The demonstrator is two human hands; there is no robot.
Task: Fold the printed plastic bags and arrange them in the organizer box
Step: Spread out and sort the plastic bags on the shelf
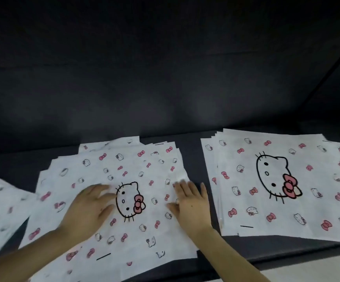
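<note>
Hands lie flat, fingers straight, gripping nothing: left hand (pixel 87 206) and right hand (pixel 191 202) press the top printed bag (pixel 144 180) of the middle pile on the dark desk (pixel 191 151). A second pile (pixel 276 180) lies well right.

No words, numbers or brand names can be read anywhere. The white printed plastic bags (pixel 287 210) bear only pictures — black-outlined cat faces, pink bows and short black bars.
</note>
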